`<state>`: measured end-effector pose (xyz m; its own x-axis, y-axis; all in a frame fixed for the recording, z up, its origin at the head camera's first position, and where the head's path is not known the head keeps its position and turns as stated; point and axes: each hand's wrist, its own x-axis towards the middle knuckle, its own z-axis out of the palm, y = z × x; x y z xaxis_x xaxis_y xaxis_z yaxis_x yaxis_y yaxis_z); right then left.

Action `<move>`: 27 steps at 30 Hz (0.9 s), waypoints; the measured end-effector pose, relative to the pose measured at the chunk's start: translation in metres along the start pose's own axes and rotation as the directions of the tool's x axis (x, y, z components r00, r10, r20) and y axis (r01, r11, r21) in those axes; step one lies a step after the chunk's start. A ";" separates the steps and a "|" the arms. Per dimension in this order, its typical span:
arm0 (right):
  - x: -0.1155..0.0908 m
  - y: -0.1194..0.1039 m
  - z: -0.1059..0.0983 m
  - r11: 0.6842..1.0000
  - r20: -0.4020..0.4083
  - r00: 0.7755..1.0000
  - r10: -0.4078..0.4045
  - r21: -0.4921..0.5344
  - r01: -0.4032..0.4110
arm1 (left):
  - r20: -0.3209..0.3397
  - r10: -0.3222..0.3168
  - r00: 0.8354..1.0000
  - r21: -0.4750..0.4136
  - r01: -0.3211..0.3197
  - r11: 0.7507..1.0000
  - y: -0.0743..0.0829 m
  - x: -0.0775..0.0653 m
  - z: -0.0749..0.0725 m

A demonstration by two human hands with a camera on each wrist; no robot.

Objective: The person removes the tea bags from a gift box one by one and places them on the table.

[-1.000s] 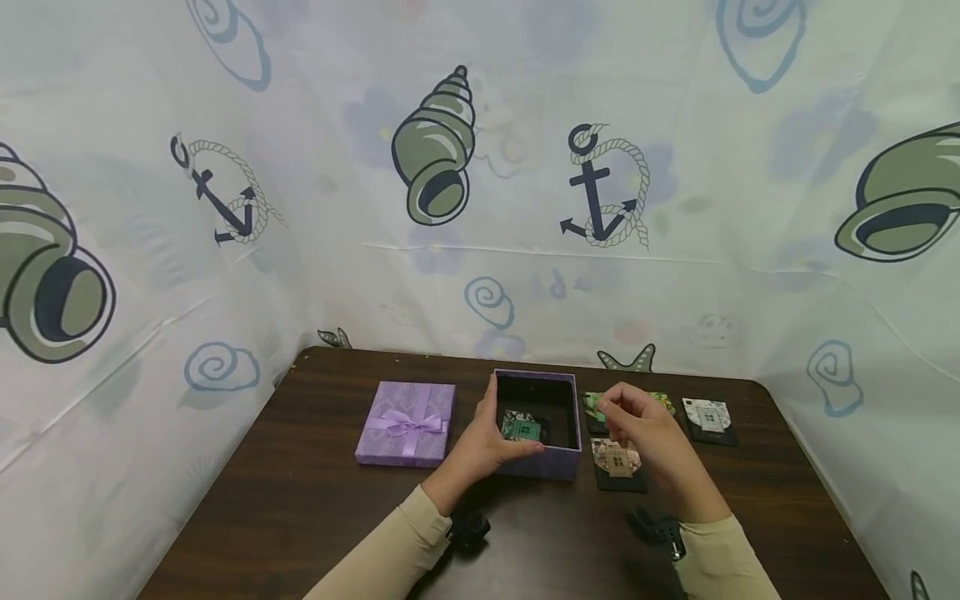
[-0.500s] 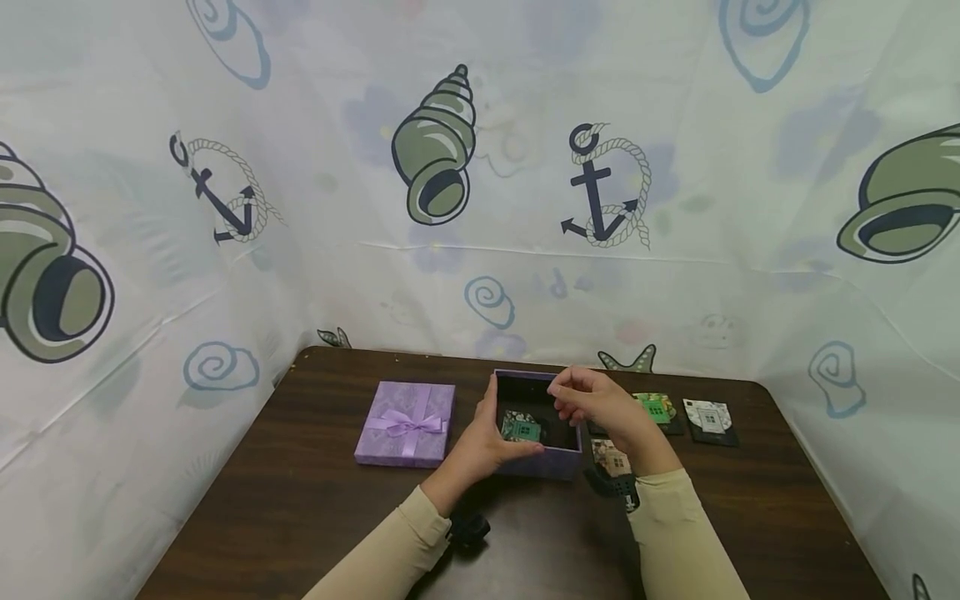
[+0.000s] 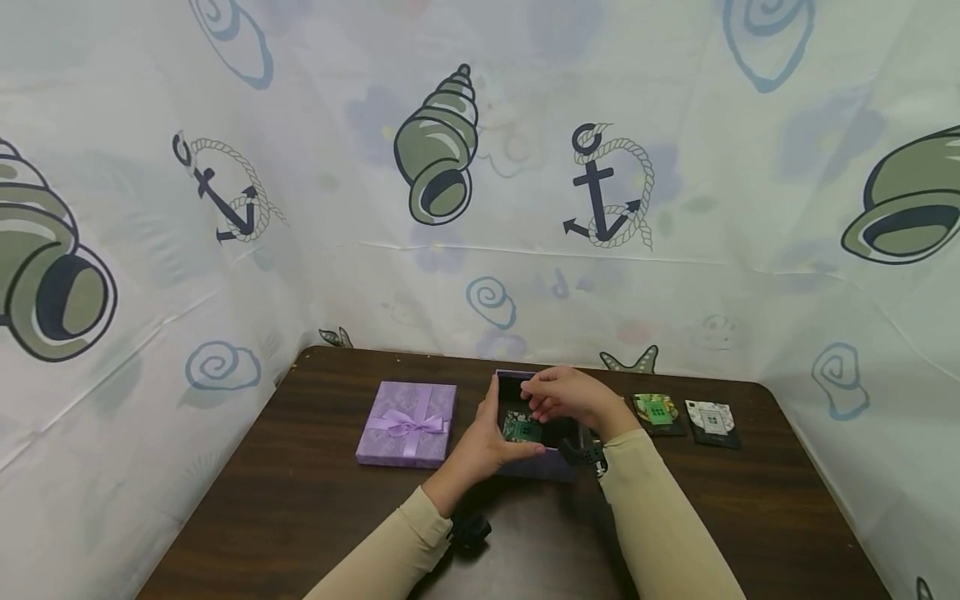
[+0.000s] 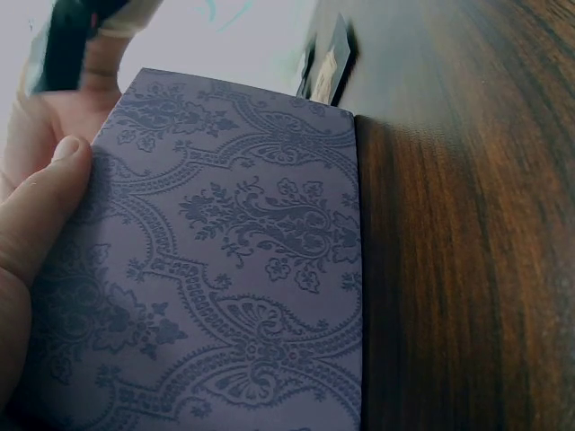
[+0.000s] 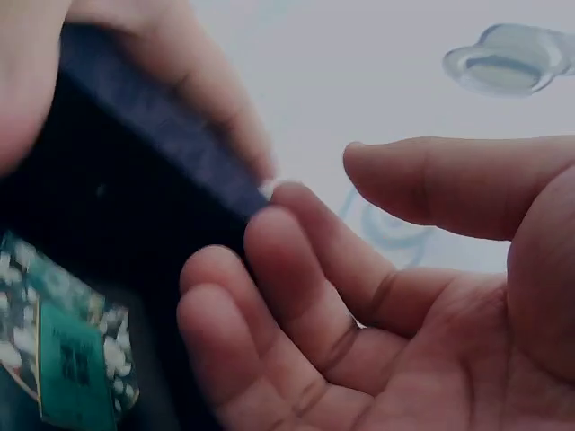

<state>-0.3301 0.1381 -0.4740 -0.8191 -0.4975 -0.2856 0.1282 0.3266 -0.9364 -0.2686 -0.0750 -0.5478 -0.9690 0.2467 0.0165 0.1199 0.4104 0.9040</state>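
Observation:
A purple patterned gift box (image 3: 534,467) without its lid stands at the middle of the table, its inside black. My left hand (image 3: 480,446) grips its left side, fingers along the outer wall and thumb across the front rim. In the left wrist view the thumb lies at the edge of the damask-patterned wall (image 4: 216,251). Over the box's opening is my right hand (image 3: 573,398); the right wrist view shows its fingers loosely bent, thumb apart, nothing between them. Inside the box lies a small flat packet with a green label and floral print (image 5: 76,359).
The purple lid with a ribbon bow (image 3: 405,423) lies left of the box. On the right are a yellow-green packet (image 3: 657,412) and a white packet (image 3: 712,421), both with dark bases. Behind the dark wooden table (image 3: 300,500) hangs a shell-and-anchor printed curtain (image 3: 525,208).
My right hand has moved left from above the packets to over the box's opening, its forearm now covering the brown packet. The left hand has stayed on the box.

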 end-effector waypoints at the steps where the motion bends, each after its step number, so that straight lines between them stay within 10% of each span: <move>1: 0.004 0.001 0.000 1.000 0.008 1.000 0.024 0.013 -0.024 | -0.001 0.000 1.000 0.002 0.000 1.000 0.000 0.000 0.000; 27: 0.032 0.000 0.005 0.929 0.104 0.946 0.308 -0.248 -0.276 | 0.020 -0.008 1.000 -0.014 0.009 1.000 -0.002 -0.003 -0.003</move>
<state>-0.3532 0.1182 -0.4838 -0.6766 -0.4536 -0.5801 0.2062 0.6396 -0.7405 -0.2667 -0.0786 -0.5484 -0.9654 0.2609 0.0003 0.1085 0.4001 0.9100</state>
